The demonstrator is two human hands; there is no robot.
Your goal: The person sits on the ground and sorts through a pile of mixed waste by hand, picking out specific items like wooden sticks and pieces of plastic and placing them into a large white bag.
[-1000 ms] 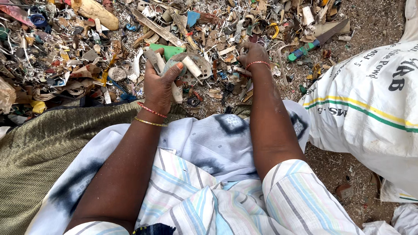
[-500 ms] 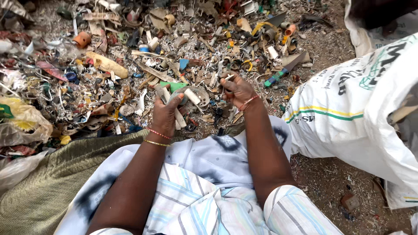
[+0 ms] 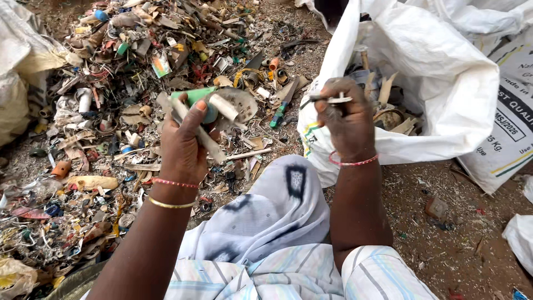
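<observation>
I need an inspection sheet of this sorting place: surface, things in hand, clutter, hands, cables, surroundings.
Surface: bare dirt ground, littered with small chips.
Things in hand: bundle of grey and green plastic pieces; thin grey metal-looking piece.
Clutter: scrap heap of mixed plastic bits, tubes and caps, spread across the left.
Hands: left hand grips the bundle; right hand pinches the thin piece beside the open white sack.
Cables: nothing seen for certain.
Surroundings: printed white sack at right; the open sack holds scraps.
</observation>
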